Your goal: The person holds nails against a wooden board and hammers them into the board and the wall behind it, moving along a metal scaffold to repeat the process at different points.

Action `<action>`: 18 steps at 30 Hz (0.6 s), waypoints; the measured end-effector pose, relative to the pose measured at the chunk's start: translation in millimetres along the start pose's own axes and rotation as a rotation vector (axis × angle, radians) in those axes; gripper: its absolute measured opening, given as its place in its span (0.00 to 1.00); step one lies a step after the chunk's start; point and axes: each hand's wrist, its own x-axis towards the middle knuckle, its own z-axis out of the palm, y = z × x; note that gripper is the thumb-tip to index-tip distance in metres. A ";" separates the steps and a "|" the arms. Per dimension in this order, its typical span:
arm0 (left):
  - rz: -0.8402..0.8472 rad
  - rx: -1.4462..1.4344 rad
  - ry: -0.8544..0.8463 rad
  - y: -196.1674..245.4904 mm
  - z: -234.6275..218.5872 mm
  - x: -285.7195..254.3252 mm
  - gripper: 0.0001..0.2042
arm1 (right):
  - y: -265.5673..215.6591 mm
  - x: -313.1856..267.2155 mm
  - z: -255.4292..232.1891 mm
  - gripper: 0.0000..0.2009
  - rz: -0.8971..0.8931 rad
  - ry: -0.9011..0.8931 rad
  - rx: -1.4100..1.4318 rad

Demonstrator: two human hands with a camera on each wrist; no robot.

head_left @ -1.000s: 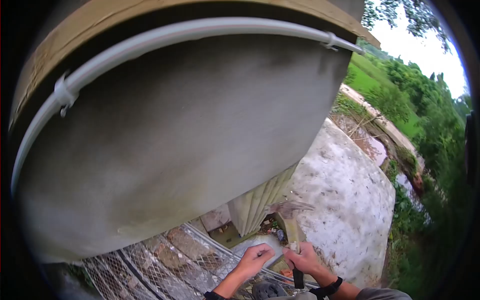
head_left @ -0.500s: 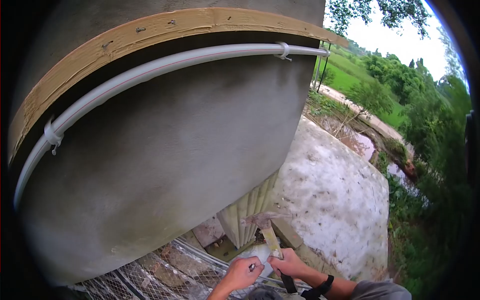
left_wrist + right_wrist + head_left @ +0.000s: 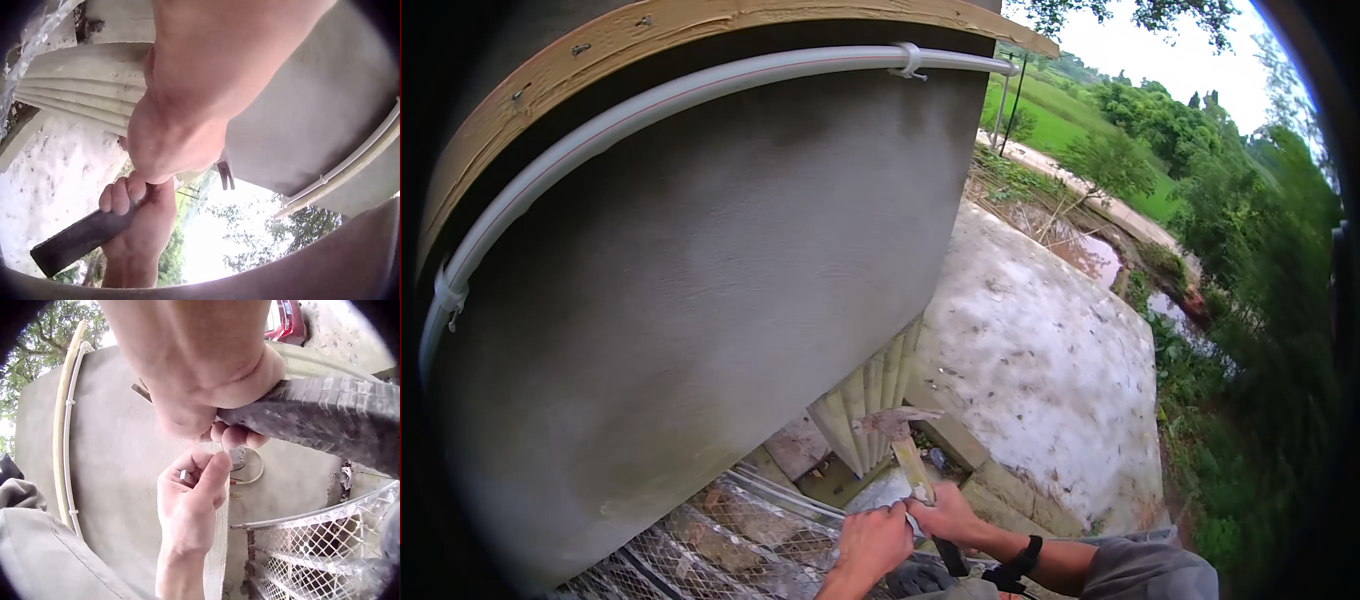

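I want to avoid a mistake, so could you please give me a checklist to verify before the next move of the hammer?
1. Right hand wrapped round the hammer handle: ok.
2. Small light piece kept in the left hand: ok.
3. Kind of small light piece: cannot tell.
4. Hands well apart: not ok, they are close together.
5. White pipe inside both visible clips: ok.
6. Nails flush with the wooden board: not ok, they appear to stick out.
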 end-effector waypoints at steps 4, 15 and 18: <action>-0.152 -0.165 0.051 -27.7 22.0 6.5 0.08 | 3.9 1.5 -4.3 0.14 -0.056 0.009 -0.060; -0.131 -1.925 0.063 -45.0 -8.3 1.5 0.10 | -29.3 1.0 -24.4 0.07 -0.085 -0.012 0.223; -0.115 -1.877 0.031 -39.7 -14.7 3.1 0.08 | -31.7 0.5 -28.4 0.06 -0.098 -0.022 0.231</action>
